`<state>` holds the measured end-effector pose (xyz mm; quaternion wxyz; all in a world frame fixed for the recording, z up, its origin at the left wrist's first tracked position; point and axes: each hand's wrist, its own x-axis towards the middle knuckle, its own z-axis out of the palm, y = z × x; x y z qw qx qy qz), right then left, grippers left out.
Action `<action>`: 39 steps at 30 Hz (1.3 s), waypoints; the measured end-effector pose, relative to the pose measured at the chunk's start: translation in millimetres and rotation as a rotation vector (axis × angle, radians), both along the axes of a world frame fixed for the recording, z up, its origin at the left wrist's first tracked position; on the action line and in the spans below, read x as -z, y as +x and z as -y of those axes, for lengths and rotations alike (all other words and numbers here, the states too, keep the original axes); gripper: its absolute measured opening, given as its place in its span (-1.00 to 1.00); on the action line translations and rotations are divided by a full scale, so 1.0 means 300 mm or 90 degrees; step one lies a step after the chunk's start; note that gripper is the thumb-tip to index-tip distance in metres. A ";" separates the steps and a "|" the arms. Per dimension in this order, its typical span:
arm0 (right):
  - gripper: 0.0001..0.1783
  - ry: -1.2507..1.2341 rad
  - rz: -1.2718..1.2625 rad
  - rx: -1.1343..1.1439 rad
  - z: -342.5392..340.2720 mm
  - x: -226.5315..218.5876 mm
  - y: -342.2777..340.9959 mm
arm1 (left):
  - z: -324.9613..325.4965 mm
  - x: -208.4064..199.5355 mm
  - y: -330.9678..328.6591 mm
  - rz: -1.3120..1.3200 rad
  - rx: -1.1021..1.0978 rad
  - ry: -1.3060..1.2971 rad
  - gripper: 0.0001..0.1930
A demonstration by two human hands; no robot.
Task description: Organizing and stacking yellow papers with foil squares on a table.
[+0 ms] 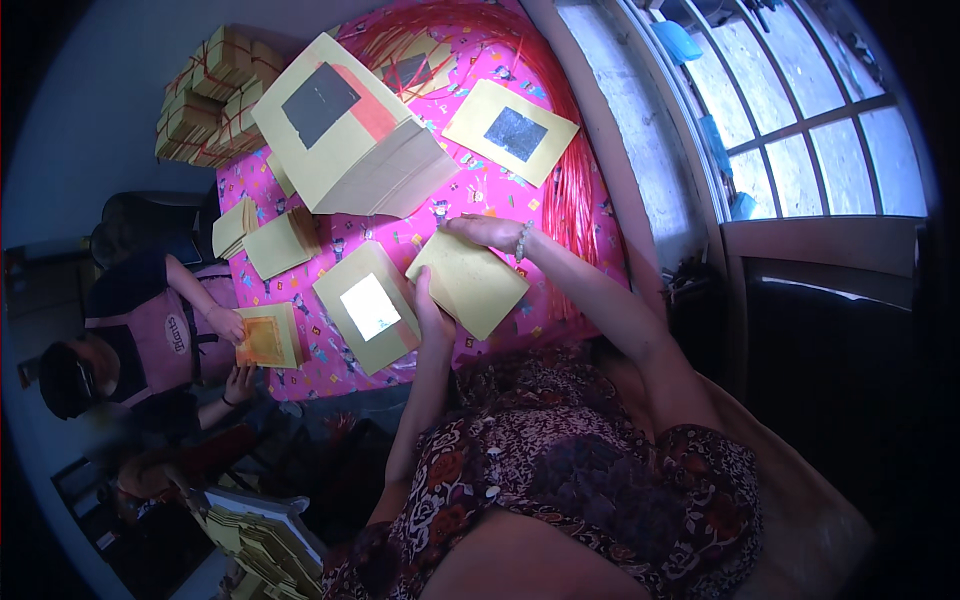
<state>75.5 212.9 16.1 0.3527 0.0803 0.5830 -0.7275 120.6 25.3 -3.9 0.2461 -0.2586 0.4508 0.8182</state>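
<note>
A small stack of plain yellow paper sheets (470,282) is held between my two hands over the pink table. My left hand (432,306) grips its left edge, thumb up along the side. At the far edge, my right hand (486,232) lies with fingers pressed along the paper, a beaded bracelet on the wrist. Just left of them lies another yellow stack (353,340) with a bright, shiny square on top. Beyond stands a tall block of yellow paper (300,165), its top sheet bearing a dark square and a red patch.
A yellow sheet with a dark square (470,125) lies near long red strands (568,170). Tied paper bundles (220,90) are piled at the far left. A co-worker in a pink apron (140,340) handles a yellow-orange stack (268,338). Smaller stacks (280,245) lie between.
</note>
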 end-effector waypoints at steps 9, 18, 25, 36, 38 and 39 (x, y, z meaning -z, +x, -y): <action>-0.44 0.022 -0.029 0.001 0.045 0.061 -0.005 | -0.017 -0.045 0.018 0.026 0.051 -0.034 -0.45; -0.44 0.026 -0.045 0.005 0.057 0.081 -0.004 | -0.031 -0.059 0.016 0.027 0.029 -0.046 -0.48; -0.46 0.005 -0.013 -0.011 0.049 0.084 -0.014 | -0.035 -0.070 0.014 0.033 0.033 -0.068 -0.49; -0.49 0.713 -0.114 0.353 -0.207 0.239 0.113 | 0.056 0.022 0.026 -0.025 0.011 -0.022 -0.51; -0.51 0.841 -0.055 0.353 -0.282 0.312 0.158 | 0.068 0.048 0.031 -0.041 0.004 -0.019 -0.51; -0.51 0.862 -0.051 0.330 -0.324 0.360 0.184 | 0.062 0.057 0.031 -0.057 -0.001 -0.017 -0.51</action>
